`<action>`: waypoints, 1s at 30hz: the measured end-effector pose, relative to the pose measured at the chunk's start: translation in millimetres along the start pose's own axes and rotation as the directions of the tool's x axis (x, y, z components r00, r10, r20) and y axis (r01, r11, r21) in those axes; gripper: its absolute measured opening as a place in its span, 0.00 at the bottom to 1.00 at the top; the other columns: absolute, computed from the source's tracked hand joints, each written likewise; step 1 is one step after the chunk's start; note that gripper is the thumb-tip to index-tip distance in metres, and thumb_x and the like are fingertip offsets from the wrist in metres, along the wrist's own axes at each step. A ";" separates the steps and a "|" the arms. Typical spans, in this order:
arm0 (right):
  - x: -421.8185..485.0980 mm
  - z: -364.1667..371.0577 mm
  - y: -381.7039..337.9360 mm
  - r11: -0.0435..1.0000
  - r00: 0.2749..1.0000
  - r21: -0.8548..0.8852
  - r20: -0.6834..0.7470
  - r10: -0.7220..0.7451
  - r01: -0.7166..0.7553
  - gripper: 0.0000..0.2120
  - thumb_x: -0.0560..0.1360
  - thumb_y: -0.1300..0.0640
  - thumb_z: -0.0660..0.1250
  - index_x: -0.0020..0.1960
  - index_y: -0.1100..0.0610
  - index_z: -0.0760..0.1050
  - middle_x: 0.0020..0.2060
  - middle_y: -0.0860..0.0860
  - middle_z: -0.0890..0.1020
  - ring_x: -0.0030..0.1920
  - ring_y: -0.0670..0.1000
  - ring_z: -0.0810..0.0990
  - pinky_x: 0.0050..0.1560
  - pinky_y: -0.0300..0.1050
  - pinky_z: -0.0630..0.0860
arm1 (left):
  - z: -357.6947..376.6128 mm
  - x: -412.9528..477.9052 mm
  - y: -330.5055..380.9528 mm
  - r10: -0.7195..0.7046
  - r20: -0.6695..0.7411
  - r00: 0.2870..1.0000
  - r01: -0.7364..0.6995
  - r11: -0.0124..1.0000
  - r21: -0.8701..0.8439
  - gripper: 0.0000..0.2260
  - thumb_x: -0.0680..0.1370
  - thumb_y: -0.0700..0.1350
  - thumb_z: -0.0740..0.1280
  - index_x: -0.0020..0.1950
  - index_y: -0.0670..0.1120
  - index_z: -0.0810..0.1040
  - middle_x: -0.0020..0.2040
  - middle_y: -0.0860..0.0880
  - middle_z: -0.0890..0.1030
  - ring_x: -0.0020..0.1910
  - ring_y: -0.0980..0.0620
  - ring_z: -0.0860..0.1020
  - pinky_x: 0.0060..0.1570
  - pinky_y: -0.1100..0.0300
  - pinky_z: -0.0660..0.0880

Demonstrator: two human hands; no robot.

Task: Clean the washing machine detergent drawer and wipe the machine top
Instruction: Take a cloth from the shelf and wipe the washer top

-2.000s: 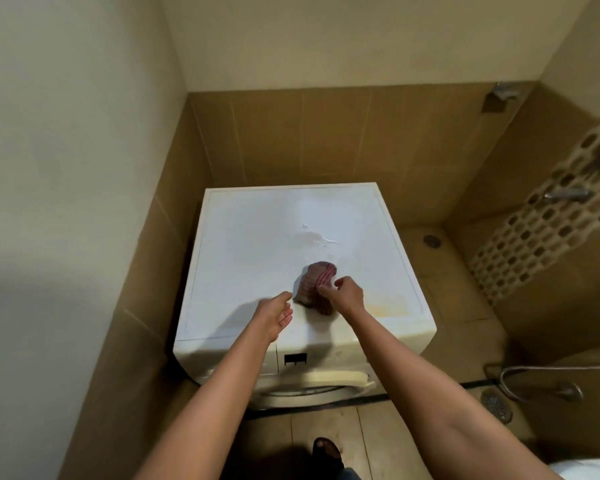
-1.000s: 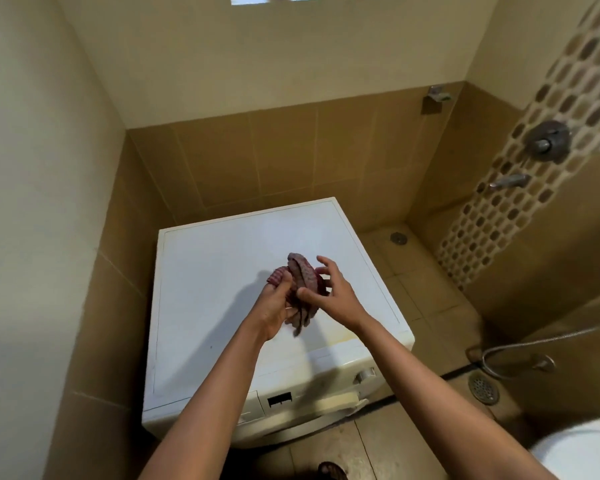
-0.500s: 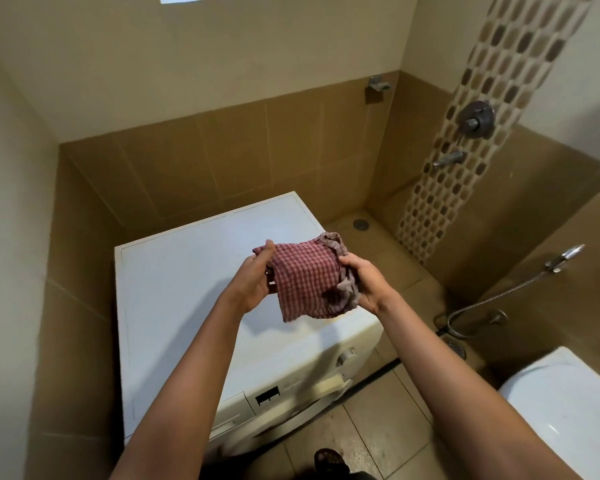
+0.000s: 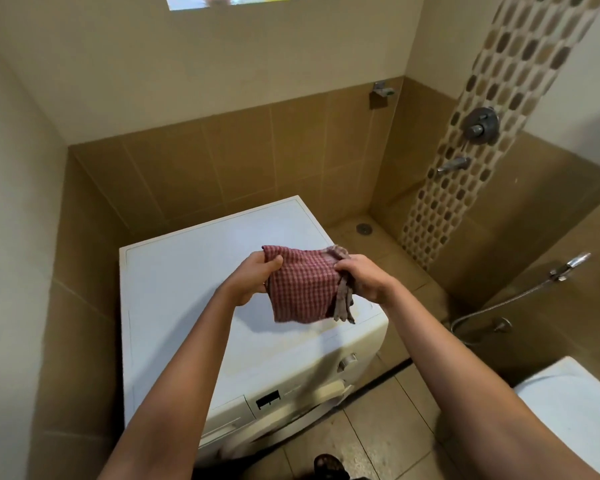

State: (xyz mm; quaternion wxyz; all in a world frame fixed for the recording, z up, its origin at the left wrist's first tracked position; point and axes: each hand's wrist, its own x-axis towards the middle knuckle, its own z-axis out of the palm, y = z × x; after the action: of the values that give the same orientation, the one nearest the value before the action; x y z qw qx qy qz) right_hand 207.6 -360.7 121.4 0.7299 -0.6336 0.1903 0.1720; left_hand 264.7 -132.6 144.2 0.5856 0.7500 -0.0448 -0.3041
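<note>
Above the white washing machine top (image 4: 187, 271) at frame centre, the left hand (image 4: 253, 280) and right hand (image 4: 364, 277) grip opposite edges of the checked cloth (image 4: 302, 289), stretched left-to-right.

Detergent drawer (image 4: 227, 419) partly behind forearm (image 4: 174, 393); toilet (image 4: 568, 427) cut by edge.

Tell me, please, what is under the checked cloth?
The white machine top lies below the cloth, gripped by left hand and right hand; the patch behind it is covered.
</note>
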 end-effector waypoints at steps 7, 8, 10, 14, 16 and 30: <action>11.9 -5.1 -10.4 0.869 0.987 0.470 0.044 0.154 -0.156 0.10 0.71 0.71 0.50 0.46 0.66 0.69 0.35 0.60 0.76 0.33 0.54 0.80 0.35 0.47 0.82 | -7.7 -3.9 -27.2 -0.242 0.149 0.959 0.279 0.899 -0.338 0.15 0.78 0.48 0.67 0.58 0.39 0.78 0.57 0.42 0.81 0.56 0.46 0.79 0.59 0.53 0.76; 14.3 -4.8 -10.7 0.882 0.985 0.439 0.052 0.166 -0.172 0.10 0.70 0.71 0.53 0.48 0.67 0.70 0.36 0.62 0.76 0.35 0.57 0.80 0.38 0.51 0.82 | -5.9 -3.8 -30.6 -0.243 0.146 0.959 0.279 0.896 -0.346 0.12 0.78 0.44 0.67 0.58 0.39 0.78 0.57 0.41 0.81 0.55 0.46 0.79 0.57 0.53 0.77; 17.5 -8.2 -8.3 0.953 0.978 0.227 0.004 0.208 -0.203 0.16 0.68 0.71 0.60 0.55 0.65 0.68 0.36 0.62 0.71 0.39 0.58 0.78 0.42 0.55 0.82 | -4.8 -1.5 -33.3 -0.235 0.061 0.970 0.241 0.897 -0.370 0.11 0.79 0.38 0.66 0.60 0.36 0.77 0.57 0.39 0.80 0.52 0.46 0.80 0.54 0.54 0.77; 14.4 -12.5 -3.4 0.981 0.988 -0.120 0.017 0.153 -0.150 0.18 0.77 0.71 0.57 0.65 0.59 0.67 0.53 0.59 0.77 0.55 0.58 0.78 0.51 0.60 0.79 | -6.4 -0.3 -30.6 -0.188 -0.076 0.979 0.168 0.962 -0.215 0.20 0.79 0.39 0.67 0.69 0.35 0.68 0.58 0.41 0.79 0.60 0.42 0.77 0.54 0.52 0.74; 12.6 -13.0 0.3 0.990 0.995 -0.097 -0.002 0.101 -0.101 0.22 0.77 0.72 0.58 0.66 0.53 0.64 0.52 0.56 0.74 0.58 0.59 0.77 0.56 0.62 0.77 | -6.9 1.9 -31.5 -0.132 -0.172 0.976 0.112 0.986 -0.125 0.29 0.77 0.41 0.69 0.74 0.41 0.59 0.64 0.40 0.75 0.63 0.41 0.75 0.55 0.48 0.74; -10.6 -35.8 4.9 0.981 0.987 -0.195 -0.162 -0.019 -0.013 0.14 0.74 0.73 0.60 0.54 0.65 0.80 0.51 0.59 0.82 0.52 0.55 0.80 0.57 0.51 0.78 | 12.0 4.6 -27.4 0.158 -0.104 0.982 -0.099 0.896 0.432 0.22 0.66 0.40 0.80 0.57 0.45 0.80 0.53 0.48 0.80 0.53 0.50 0.79 0.44 0.64 0.78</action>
State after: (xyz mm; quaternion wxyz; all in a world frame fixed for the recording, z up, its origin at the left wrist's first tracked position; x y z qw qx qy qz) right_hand 193.9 -395.6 118.0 0.6463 -0.7145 0.2307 0.1362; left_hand 254.4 -136.2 116.0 0.4287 0.8739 -0.1194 -0.1957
